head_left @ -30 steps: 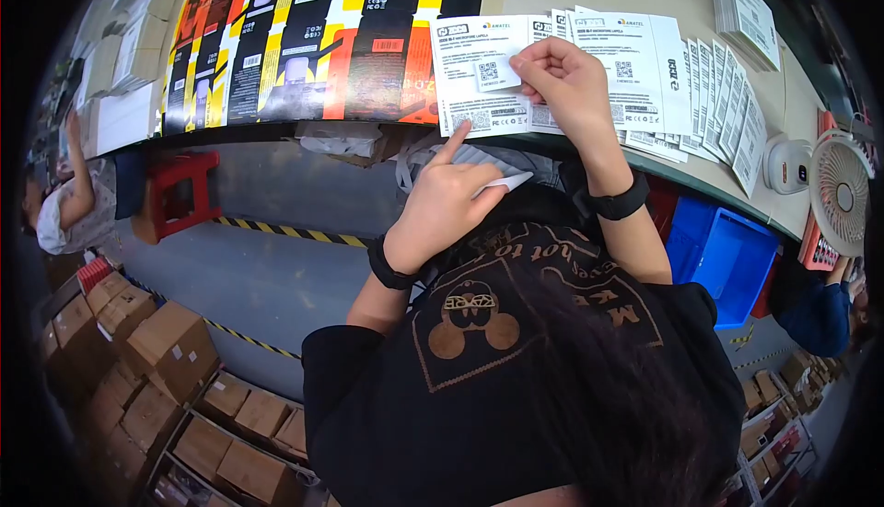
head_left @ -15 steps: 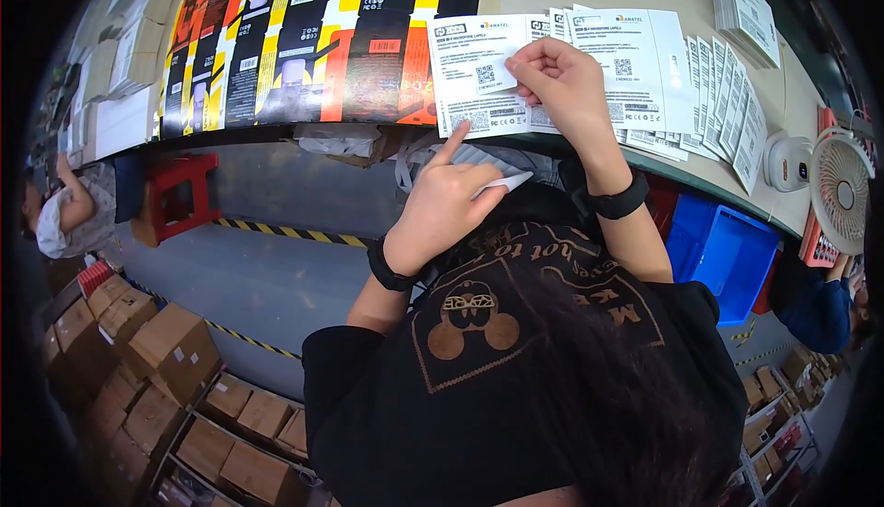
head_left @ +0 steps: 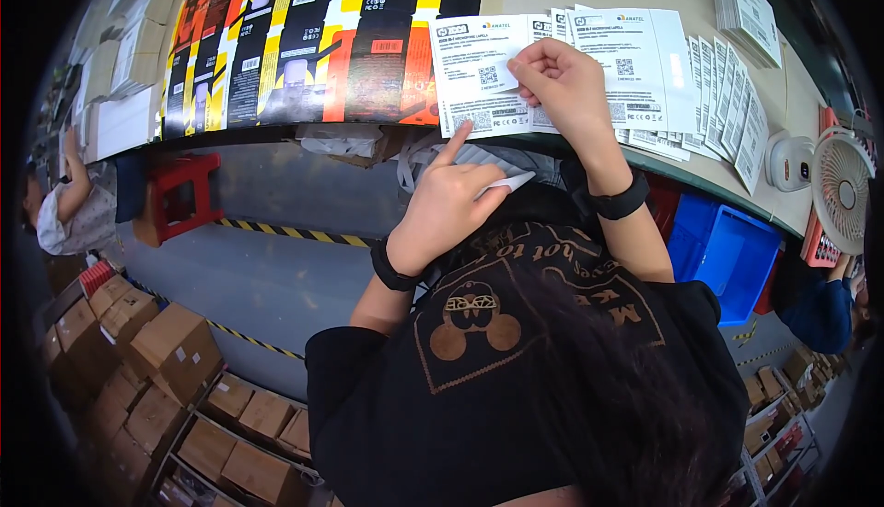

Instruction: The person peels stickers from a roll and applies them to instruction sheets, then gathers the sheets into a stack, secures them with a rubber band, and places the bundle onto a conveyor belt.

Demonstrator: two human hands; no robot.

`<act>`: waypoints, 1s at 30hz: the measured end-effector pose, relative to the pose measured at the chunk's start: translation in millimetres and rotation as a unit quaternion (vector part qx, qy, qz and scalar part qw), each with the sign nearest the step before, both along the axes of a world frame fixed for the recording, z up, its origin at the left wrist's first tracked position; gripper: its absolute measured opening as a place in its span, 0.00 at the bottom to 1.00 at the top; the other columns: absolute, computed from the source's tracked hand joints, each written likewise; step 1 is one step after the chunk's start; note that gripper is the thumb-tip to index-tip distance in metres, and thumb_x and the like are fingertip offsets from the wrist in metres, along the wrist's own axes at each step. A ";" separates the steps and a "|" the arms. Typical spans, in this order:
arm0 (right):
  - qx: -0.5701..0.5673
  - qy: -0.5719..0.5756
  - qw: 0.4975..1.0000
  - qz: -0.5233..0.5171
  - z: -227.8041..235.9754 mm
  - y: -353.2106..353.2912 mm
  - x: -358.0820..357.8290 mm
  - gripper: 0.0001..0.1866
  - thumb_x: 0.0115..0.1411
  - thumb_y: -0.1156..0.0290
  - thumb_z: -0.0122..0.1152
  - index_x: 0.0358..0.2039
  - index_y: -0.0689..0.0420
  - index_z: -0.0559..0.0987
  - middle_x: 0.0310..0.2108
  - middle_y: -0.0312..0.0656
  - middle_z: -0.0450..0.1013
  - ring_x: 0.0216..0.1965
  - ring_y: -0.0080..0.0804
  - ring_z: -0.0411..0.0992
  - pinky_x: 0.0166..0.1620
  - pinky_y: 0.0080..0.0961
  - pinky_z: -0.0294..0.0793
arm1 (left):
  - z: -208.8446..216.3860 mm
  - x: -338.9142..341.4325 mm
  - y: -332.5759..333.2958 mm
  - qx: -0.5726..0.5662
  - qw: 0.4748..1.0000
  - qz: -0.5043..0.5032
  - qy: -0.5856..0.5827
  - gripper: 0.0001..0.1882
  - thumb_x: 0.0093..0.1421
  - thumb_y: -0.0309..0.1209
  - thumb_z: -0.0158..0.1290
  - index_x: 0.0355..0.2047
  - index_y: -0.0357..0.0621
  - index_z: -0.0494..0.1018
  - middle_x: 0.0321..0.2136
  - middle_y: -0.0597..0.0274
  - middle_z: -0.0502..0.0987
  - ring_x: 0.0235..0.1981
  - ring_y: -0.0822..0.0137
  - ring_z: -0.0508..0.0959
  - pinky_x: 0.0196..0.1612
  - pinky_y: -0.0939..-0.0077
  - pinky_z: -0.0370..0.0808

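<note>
White printed leaflets (head_left: 645,37) overlap at the table's near edge. My right hand (head_left: 564,83) is over them, thumb and fingertips pinched at the right side of the leftmost printed sheet (head_left: 470,46); the fingers partly hide the grip. My left hand (head_left: 449,205) stays lower, at the table edge. Its index finger stretches up to the bottom margin of that sheet. Between its thumb and curled fingers sits a small white pointed piece (head_left: 508,183), whose kind I cannot make out.
Glossy black, yellow and orange printed box sheets (head_left: 304,46) cover the table's left part. To the right lie fanned leaflets (head_left: 727,102), a leaflet stack (head_left: 746,14), a white round device (head_left: 788,162) and a fan (head_left: 843,185). A blue bin (head_left: 723,249) stands below; other people are at both sides.
Both hands keep nearly the same place and the leftmost sheet shifts very slightly right. At the far left, another person's arm has moved.
</note>
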State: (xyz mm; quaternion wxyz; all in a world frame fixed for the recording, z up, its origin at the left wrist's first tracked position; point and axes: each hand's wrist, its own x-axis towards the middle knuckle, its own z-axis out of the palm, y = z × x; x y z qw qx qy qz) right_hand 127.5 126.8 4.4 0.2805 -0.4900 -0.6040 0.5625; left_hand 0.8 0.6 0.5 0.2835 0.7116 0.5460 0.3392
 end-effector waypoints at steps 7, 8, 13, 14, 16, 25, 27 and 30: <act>0.040 -0.013 0.999 0.001 -2.3 -1.3 0.0 0.06 0.52 0.73 0.59 0.26 0.63 0.74 0.18 0.33 0.69 0.19 0.13 0.65 0.22 0.09 0.64 | -1.1 0.6 0.3 0.001 1.000 -0.001 0.000 0.04 0.48 0.26 0.52 0.20 0.40 0.70 0.12 0.57 0.69 0.18 0.59 0.71 0.58 0.63 0.57; 0.046 -0.025 0.999 0.005 -1.2 -1.1 -0.1 0.07 0.51 0.73 0.59 0.25 0.62 0.73 0.18 0.32 0.68 0.19 0.12 0.64 0.21 0.09 0.64 | -1.1 0.5 0.2 -0.002 1.000 -0.002 0.002 0.04 0.48 0.26 0.52 0.20 0.40 0.70 0.11 0.57 0.69 0.17 0.59 0.71 0.58 0.63 0.57; 0.058 -0.019 0.998 -0.033 2.3 -1.2 1.6 0.10 0.50 0.72 0.61 0.22 0.61 0.69 0.15 0.29 0.63 0.17 0.11 0.61 0.20 0.10 0.61 | -1.1 0.8 -0.1 -0.006 1.000 -0.004 0.007 0.04 0.48 0.26 0.53 0.20 0.40 0.71 0.11 0.57 0.68 0.17 0.60 0.71 0.58 0.63 0.56; 0.058 -0.005 0.997 -0.055 2.9 -1.4 2.3 0.11 0.50 0.71 0.62 0.22 0.60 0.67 0.15 0.29 0.61 0.17 0.11 0.60 0.19 0.10 0.60 | -1.0 0.9 0.0 -0.005 1.000 -0.004 0.009 0.04 0.48 0.26 0.53 0.20 0.40 0.71 0.11 0.58 0.68 0.17 0.60 0.71 0.58 0.63 0.56; 0.123 -0.025 0.990 -0.067 0.7 -4.9 4.3 0.12 0.49 0.71 0.62 0.22 0.59 0.66 0.14 0.29 0.60 0.17 0.12 0.60 0.19 0.12 0.59 | 0.0 0.9 0.2 -0.005 1.000 -0.004 0.009 0.04 0.48 0.26 0.53 0.20 0.40 0.71 0.11 0.58 0.68 0.17 0.60 0.71 0.58 0.63 0.56; 0.414 -0.173 0.893 -0.020 -9.1 -0.7 3.5 0.16 0.44 0.68 0.65 0.24 0.56 0.65 0.18 0.36 0.61 0.21 0.26 0.64 0.23 0.23 0.62 | -0.3 1.3 0.2 -0.019 1.000 -0.009 0.016 0.02 0.47 0.25 0.53 0.21 0.39 0.72 0.12 0.57 0.70 0.16 0.59 0.72 0.59 0.60 0.55; 0.452 -0.198 0.870 -0.001 -9.9 -1.0 -1.3 0.16 0.44 0.67 0.65 0.24 0.56 0.65 0.20 0.37 0.62 0.22 0.30 0.65 0.24 0.25 0.63 | -0.4 1.9 0.4 -0.020 1.000 -0.011 0.018 0.02 0.47 0.25 0.52 0.21 0.39 0.72 0.12 0.57 0.70 0.16 0.59 0.72 0.59 0.60 0.55; 0.390 -0.232 0.891 -0.011 -11.0 1.4 -5.1 0.17 0.42 0.64 0.66 0.23 0.56 0.65 0.23 0.38 0.64 0.26 0.37 0.65 0.27 0.28 0.65 | -0.4 2.9 1.0 -0.009 1.000 -0.008 0.027 0.04 0.48 0.26 0.53 0.20 0.40 0.71 0.10 0.58 0.68 0.16 0.60 0.71 0.58 0.62 0.56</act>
